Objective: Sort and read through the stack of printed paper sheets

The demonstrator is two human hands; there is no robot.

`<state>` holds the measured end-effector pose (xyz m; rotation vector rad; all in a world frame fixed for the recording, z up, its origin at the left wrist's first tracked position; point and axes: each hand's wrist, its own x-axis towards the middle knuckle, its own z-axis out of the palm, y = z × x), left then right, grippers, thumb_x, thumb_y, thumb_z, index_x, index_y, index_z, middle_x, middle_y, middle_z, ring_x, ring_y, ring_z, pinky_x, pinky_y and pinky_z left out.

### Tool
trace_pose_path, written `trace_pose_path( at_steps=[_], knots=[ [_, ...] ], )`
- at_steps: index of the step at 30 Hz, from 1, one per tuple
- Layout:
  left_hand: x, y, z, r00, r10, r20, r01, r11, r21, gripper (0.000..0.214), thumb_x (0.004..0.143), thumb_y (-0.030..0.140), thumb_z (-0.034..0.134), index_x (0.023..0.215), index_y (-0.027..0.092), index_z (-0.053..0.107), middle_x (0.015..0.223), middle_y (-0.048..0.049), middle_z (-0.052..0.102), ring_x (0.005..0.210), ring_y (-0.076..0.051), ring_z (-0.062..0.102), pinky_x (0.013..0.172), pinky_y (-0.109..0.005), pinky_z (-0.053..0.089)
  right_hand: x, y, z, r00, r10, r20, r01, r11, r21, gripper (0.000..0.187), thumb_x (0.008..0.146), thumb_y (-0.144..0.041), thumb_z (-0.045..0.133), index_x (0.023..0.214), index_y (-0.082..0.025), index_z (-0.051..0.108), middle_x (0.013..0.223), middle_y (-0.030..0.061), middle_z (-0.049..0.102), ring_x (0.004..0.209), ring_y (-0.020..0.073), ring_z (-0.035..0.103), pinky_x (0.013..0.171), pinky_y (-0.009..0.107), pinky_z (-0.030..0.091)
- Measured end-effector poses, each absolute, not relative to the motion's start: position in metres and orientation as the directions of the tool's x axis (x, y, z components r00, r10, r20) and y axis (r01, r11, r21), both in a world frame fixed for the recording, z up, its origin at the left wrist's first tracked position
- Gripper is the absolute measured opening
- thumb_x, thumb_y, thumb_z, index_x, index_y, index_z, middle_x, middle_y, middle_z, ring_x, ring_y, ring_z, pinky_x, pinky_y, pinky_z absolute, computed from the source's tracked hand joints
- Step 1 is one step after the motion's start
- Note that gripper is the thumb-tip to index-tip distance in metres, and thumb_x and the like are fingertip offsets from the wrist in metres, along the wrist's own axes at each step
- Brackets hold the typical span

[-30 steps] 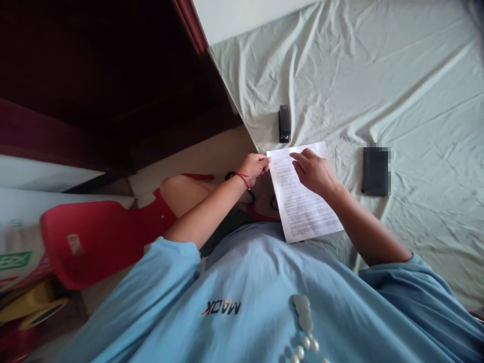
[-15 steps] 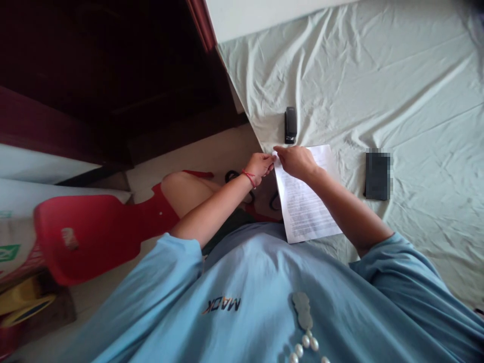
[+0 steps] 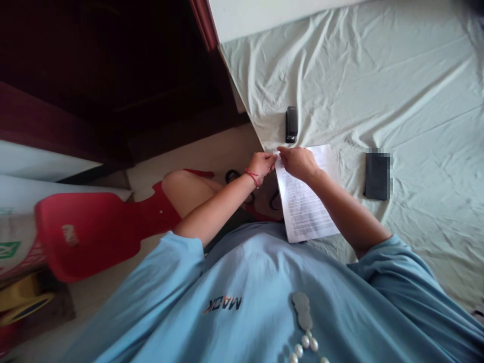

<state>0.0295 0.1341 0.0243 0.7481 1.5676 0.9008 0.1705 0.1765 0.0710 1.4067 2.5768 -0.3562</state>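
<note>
Printed sheets of paper (image 3: 302,206) lie at the near edge of the cloth-covered surface, partly over its side. My left hand (image 3: 262,165), with a red string bracelet at the wrist, pinches the sheets' upper left corner. My right hand (image 3: 298,161) rests over the top of the page, its fingers curled at that same corner, the index finger a little extended. What its fingertips hold is too small to make out. Just beyond the paper's top edge lies a black stapler (image 3: 291,124), touched by neither hand.
A pale green wrinkled cloth (image 3: 378,101) covers the surface on the right. On it lies a dark, partly pixelated rectangular object (image 3: 377,176). To the left are a red plastic chair (image 3: 91,232), a yellow object (image 3: 26,300) and dark wooden furniture (image 3: 113,75).
My right hand's fingertips have shifted slightly right, along the paper's corner. My left hand keeps its pinch there. Stapler and paper stay in place.
</note>
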Motion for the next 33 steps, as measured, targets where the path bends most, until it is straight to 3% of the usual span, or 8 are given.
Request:
trace_pose_path(
  at_steps=[8, 12, 16, 19, 22, 29, 31, 33],
  knots=[
    [0.024, 0.13, 0.013, -0.16, 0.947, -0.279, 0.147, 0.302, 0.942, 0.052, 0.102, 0.028, 0.065, 0.051, 0.018, 0.054, 0.048, 0.0026, 0.048, 0.051, -0.01, 0.038, 0.06, -0.028, 0.029, 0.205, 0.183, 0.065, -0.442, 0.871, -0.214, 0.897, 0.421, -0.136, 0.048, 0.111, -0.034, 0.039, 0.145, -0.026, 0.072, 0.113, 0.0119, 0.083, 0.099, 0.032, 0.075, 0.083, 0.041, 0.051],
    [0.025, 0.13, 0.015, -0.114, 0.976, -0.185, 0.196, 0.205, 0.959, 0.054, 0.101, 0.029, 0.065, 0.05, 0.019, 0.053, 0.047, 0.003, 0.048, 0.051, -0.01, 0.038, 0.062, -0.028, 0.031, 0.228, 0.192, 0.06, -0.444, 0.89, -0.107, 0.887, 0.419, -0.195, 0.046, 0.109, -0.033, 0.041, 0.125, -0.025, 0.083, 0.115, 0.0134, 0.078, 0.103, 0.0321, 0.069, 0.085, 0.045, 0.053],
    [0.03, 0.134, 0.017, -0.094, 0.979, -0.183, 0.212, 0.2, 0.957, 0.055, 0.101, 0.033, 0.066, 0.05, 0.019, 0.053, 0.047, 0.0031, 0.047, 0.052, -0.011, 0.038, 0.062, -0.029, 0.031, 0.244, 0.211, 0.048, -0.537, 0.843, 0.036, 0.79, 0.517, -0.329, 0.039, 0.105, -0.038, 0.051, 0.104, -0.025, 0.088, 0.125, 0.0145, 0.073, 0.122, 0.0384, 0.058, 0.102, 0.059, 0.05],
    [0.033, 0.136, 0.016, -0.094, 0.975, -0.2, 0.194, 0.215, 0.957, 0.054, 0.1, 0.038, 0.068, 0.05, 0.019, 0.054, 0.048, 0.0027, 0.049, 0.052, -0.011, 0.039, 0.062, -0.029, 0.031, 0.25, 0.227, 0.041, -0.576, 0.817, 0.018, 0.74, 0.531, -0.412, 0.034, 0.103, -0.042, 0.057, 0.1, -0.027, 0.087, 0.114, 0.0132, 0.078, 0.125, 0.041, 0.057, 0.108, 0.065, 0.046],
    [0.033, 0.138, 0.016, -0.099, 0.969, -0.225, 0.155, 0.238, 0.959, 0.054, 0.099, 0.04, 0.07, 0.051, 0.02, 0.055, 0.048, 0.0028, 0.049, 0.051, -0.011, 0.038, 0.061, -0.029, 0.031, 0.251, 0.24, 0.039, -0.579, 0.814, -0.041, 0.73, 0.496, -0.471, 0.033, 0.102, -0.046, 0.06, 0.101, -0.028, 0.087, 0.098, 0.0109, 0.08, 0.125, 0.0398, 0.061, 0.109, 0.062, 0.046],
    [0.028, 0.138, 0.018, -0.064, 0.966, -0.249, 0.056, 0.253, 0.966, 0.056, 0.095, 0.047, 0.076, 0.05, 0.02, 0.055, 0.048, 0.0023, 0.05, 0.051, -0.01, 0.037, 0.059, -0.028, 0.029, 0.252, 0.253, 0.038, -0.615, 0.775, -0.146, 0.663, 0.408, -0.627, 0.033, 0.097, -0.046, 0.065, 0.106, -0.025, 0.088, 0.099, 0.0075, 0.083, 0.091, 0.0261, 0.074, 0.092, 0.045, 0.055],
    [0.028, 0.139, 0.02, -0.063, 0.969, -0.24, 0.042, 0.243, 0.969, 0.056, 0.095, 0.045, 0.077, 0.05, 0.02, 0.055, 0.048, 0.0023, 0.049, 0.051, -0.009, 0.038, 0.058, -0.027, 0.029, 0.252, 0.254, 0.037, -0.622, 0.772, -0.133, 0.641, 0.404, -0.653, 0.032, 0.095, -0.046, 0.066, 0.107, -0.025, 0.087, 0.101, 0.0072, 0.084, 0.094, 0.0271, 0.075, 0.095, 0.046, 0.056],
    [0.028, 0.138, 0.025, -0.051, 0.975, -0.217, 0.038, 0.219, 0.975, 0.056, 0.097, 0.041, 0.076, 0.05, 0.02, 0.054, 0.047, 0.0024, 0.049, 0.05, -0.009, 0.038, 0.059, -0.027, 0.03, 0.252, 0.254, 0.039, -0.627, 0.776, -0.067, 0.617, 0.443, -0.65, 0.03, 0.095, -0.045, 0.067, 0.11, -0.027, 0.087, 0.106, 0.0067, 0.084, 0.105, 0.0299, 0.076, 0.107, 0.051, 0.053]
  ],
)
